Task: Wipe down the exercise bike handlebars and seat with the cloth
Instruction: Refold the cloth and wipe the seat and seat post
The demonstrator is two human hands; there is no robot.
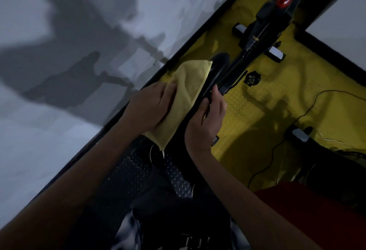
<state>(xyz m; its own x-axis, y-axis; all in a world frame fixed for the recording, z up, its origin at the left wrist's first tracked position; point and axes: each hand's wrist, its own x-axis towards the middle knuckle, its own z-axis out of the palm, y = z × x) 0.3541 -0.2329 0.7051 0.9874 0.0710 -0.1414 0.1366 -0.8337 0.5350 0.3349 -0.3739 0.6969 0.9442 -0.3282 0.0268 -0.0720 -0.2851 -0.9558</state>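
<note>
The left hand (152, 107) is lying flat on a soft yellow folded cloth (184, 95), its fingers straight and pressing the fabric down onto the black padded bike seat (218, 61), of which only the far rounded end is showing past the cloth's far edge. The cloth is sitting under and to the right of that hand, stretching from a near corner hanging below the wrist to a far edge touching the exposed part of the seat.

Just right of the cloth, the right hand (208, 119) is making a grip on the seat's right edge, fingers and thumb curled round the dark rim, so this grip is clamped on the seat while the left one is spread apart on the cloth. The two hands are near each other, with the cloth's right edge running between them.

Farther away, the black metal bike frame (255, 42) is running up and to the right toward a glossy red round knob (284, 0). The bike is standing on a yellow textured floor mat (277, 95), where a thin black cable (309, 107) is trailing at the right. A grey wall (59, 52) is filling the left side.
</note>
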